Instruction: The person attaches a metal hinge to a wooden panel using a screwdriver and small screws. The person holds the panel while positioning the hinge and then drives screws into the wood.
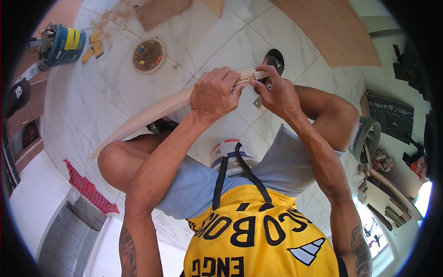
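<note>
A long, pale wooden board (pixel 147 110) slants across my lap, from beside my left knee up to my hands. My left hand (pixel 212 94) is closed around it near its far right end, thumb along the rough, tan edge. At that end my right hand (pixel 277 92) is closed in a pinch, thumb and forefinger on a small whitish strip (pixel 261 74) lying against the board's edge. Whether the strip is loose or attached, I cannot tell. Below my right hand, a small metal plate with holes (pixel 259 104) is partly visible.
A white bucket (pixel 234 152) stands between my thighs. Ahead are a round tub of small pieces (pixel 149 55), a teal bucket (pixel 69 45) and yellow pieces (pixel 96 45). A plywood sheet (pixel 339 34) lies far right, a red striped cloth (pixel 90 188) at left.
</note>
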Tool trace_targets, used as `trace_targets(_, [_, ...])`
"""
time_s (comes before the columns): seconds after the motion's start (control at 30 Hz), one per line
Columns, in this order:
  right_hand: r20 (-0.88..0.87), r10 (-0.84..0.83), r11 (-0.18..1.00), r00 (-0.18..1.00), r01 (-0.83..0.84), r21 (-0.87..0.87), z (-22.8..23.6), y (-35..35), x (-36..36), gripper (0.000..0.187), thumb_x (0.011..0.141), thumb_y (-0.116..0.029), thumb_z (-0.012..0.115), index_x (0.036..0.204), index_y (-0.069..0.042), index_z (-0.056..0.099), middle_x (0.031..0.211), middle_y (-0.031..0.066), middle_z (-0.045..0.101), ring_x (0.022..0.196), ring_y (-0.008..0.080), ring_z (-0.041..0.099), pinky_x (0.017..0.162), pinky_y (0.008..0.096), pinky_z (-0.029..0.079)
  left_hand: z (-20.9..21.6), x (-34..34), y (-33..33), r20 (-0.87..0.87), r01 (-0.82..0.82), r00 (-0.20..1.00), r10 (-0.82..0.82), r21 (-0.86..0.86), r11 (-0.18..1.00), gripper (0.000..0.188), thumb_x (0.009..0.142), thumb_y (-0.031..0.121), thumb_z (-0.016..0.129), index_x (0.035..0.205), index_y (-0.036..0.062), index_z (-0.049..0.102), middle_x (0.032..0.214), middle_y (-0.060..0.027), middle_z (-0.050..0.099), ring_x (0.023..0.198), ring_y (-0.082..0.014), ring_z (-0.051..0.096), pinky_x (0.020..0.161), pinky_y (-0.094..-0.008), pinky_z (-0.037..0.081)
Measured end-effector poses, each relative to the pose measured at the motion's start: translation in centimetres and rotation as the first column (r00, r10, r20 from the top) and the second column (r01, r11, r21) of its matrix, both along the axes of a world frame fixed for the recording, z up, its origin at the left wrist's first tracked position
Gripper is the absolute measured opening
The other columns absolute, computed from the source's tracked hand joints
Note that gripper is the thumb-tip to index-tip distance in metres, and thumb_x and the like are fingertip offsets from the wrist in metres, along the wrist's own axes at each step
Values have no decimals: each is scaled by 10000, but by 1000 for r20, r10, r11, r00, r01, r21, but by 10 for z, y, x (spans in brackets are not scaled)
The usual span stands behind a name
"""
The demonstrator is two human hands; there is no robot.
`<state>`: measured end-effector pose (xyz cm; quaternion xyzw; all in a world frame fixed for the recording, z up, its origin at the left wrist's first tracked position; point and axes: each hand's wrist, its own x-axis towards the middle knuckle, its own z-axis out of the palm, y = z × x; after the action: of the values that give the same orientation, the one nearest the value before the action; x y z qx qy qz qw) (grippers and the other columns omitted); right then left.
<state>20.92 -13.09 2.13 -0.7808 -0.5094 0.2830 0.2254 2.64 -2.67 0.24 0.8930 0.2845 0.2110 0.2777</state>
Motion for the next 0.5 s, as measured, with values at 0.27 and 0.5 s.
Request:
trace_targets(0.27, [0,14,986,1000,-14,167,-19,9,7,465,981,-319,717,1343,-74,557,610,160,627,581,374,660,571,458,490,5,2,13,81,-1,997,2,-15,1000,380,816,168,811,1162,107,665,969,-41,692,910,-274,674,836,-419,500])
trace_targets(0.5, [86,103,988,991,-111,104,21,6,-3,492,985,-222,700,1438,-104,546,804,151,687,680,326,662,645,430,516,-3,-36,21,-15,40,999,-39,96,995,442,832,89,775,1247,131,630,1101,-63,677,985,-285,669,848,-427,503])
